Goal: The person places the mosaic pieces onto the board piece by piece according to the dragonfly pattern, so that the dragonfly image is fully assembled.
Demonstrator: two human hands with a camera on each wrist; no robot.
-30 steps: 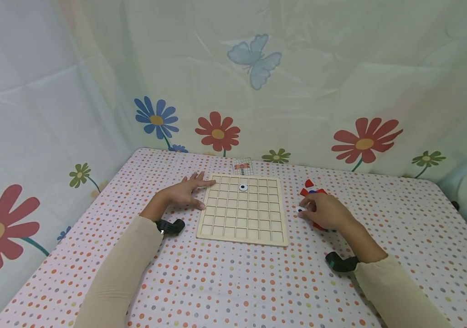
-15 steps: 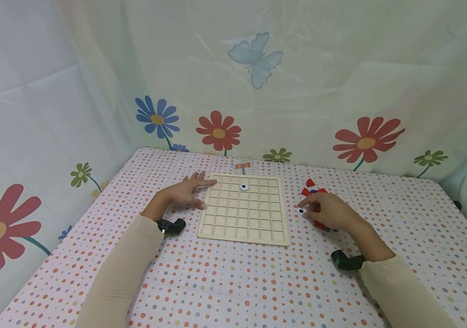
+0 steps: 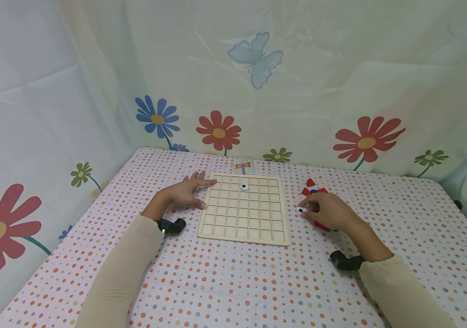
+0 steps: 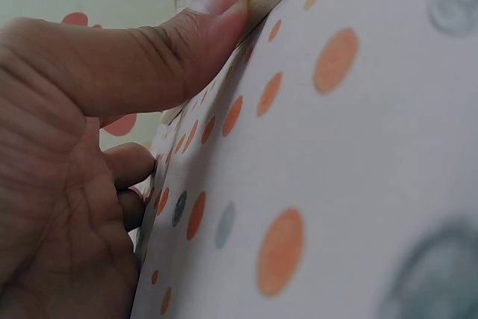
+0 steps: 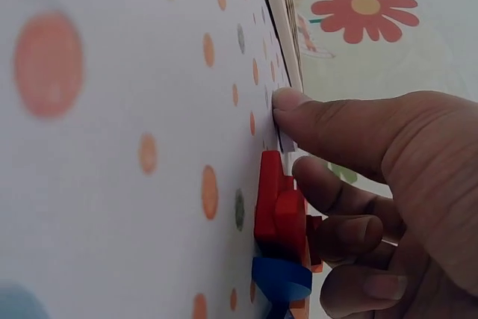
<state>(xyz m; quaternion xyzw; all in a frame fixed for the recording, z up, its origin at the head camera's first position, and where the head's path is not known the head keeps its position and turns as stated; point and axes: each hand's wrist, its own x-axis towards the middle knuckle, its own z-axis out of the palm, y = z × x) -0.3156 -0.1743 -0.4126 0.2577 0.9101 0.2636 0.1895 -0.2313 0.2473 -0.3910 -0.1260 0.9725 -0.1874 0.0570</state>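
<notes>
A light wooden grid board (image 3: 237, 223) lies on the dotted tablecloth. In its top row area sits a white disc with a black dot, like an eye (image 3: 244, 187). My left hand (image 3: 183, 191) spreads its fingers along the board's left side, and the left wrist view has the thumb (image 4: 216, 28) on the board's edge. Right of the board, my right hand (image 3: 331, 212) pinches a second eye disc (image 3: 300, 210) by thumb and fingertips, close over the cloth. Beneath and beside that hand lie red pieces (image 5: 280, 199) and a blue piece (image 5: 281, 278), partly hidden by it.
Behind the board a small card with a printed grid picture (image 3: 243, 166) lies flat. A red quarter-round piece (image 3: 310, 182) lies beyond the right hand. Flowered curtain (image 3: 299, 91) hangs along the table's back and left edges.
My right hand has shifted slightly right since a second ago. Its fingertips, a little raised off the eye disc half a second ago, now pinch it. The left hand stays on the board.
</notes>
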